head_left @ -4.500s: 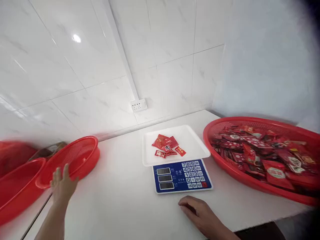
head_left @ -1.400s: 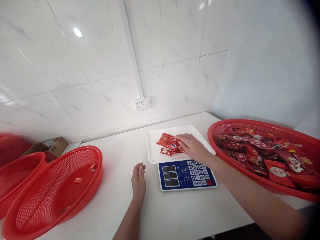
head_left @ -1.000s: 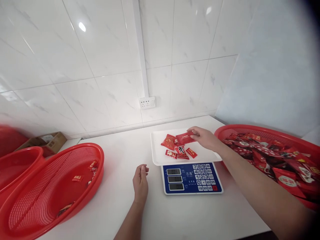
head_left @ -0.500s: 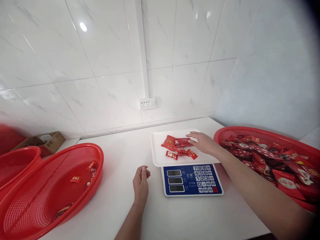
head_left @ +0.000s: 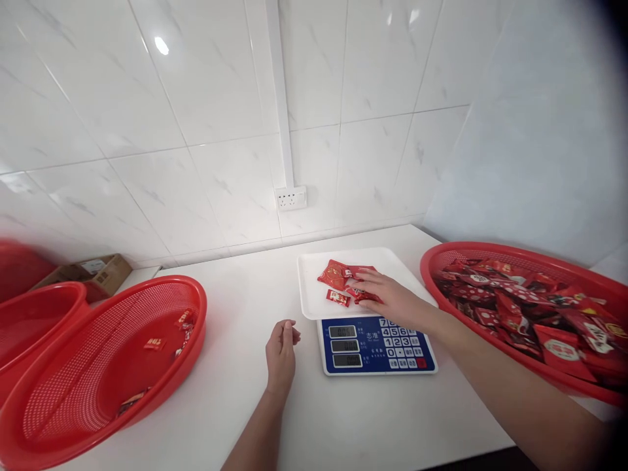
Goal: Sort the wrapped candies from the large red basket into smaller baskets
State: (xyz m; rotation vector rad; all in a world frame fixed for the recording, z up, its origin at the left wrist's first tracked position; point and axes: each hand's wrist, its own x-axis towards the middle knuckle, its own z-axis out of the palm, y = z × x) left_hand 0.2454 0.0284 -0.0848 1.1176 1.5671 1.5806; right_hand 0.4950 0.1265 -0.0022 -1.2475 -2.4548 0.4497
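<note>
On the white tray [head_left: 314,304] of a digital scale [head_left: 377,347] lie several small red snack packets [head_left: 335,273]. My right hand [head_left: 383,294] reaches over the tray's right part with its fingers spread, resting on or just above the packets; it covers some of them. One small red and white packet [head_left: 338,297] lies uncovered at the front of the group. Left of the scale, my left hand [head_left: 281,353] is held above the white table with its fingers curled in and its thumb against them. Nothing shows in it.
At right, a red basket [head_left: 432,261] is heaped with red snack packets. The left red basket [head_left: 193,288] has a few small packets in it, with another red basket [head_left: 73,294] beside it. Behind them sits a cardboard box [head_left: 115,275]. A socket [head_left: 291,198] is on the tiled wall.
My right hand has moved left and slightly toward me over the packets, now hiding the right ones. My left hand has barely moved. The whole view has shifted slightly.
</note>
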